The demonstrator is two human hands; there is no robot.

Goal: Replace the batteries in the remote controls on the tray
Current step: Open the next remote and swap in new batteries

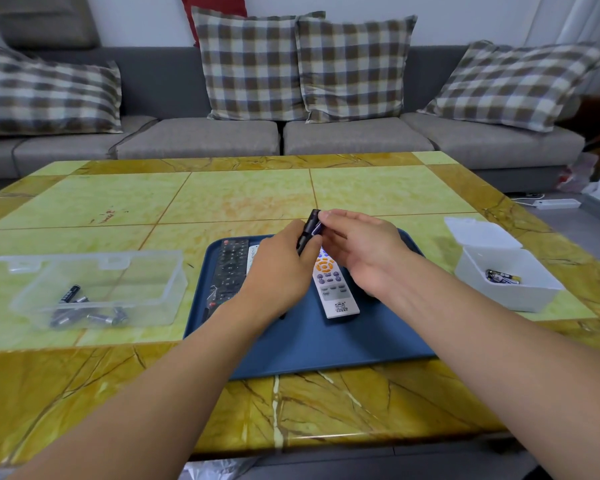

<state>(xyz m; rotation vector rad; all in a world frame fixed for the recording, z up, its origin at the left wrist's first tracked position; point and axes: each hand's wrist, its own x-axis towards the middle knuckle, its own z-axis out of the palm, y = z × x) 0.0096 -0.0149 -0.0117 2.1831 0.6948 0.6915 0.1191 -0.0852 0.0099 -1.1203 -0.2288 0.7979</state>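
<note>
Black remote (pixel 307 233) — between both hands.

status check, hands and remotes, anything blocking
Left hand grips black remote above tray. Right hand pinches its top end. White remote on tray. Nothing blocking.
</note>
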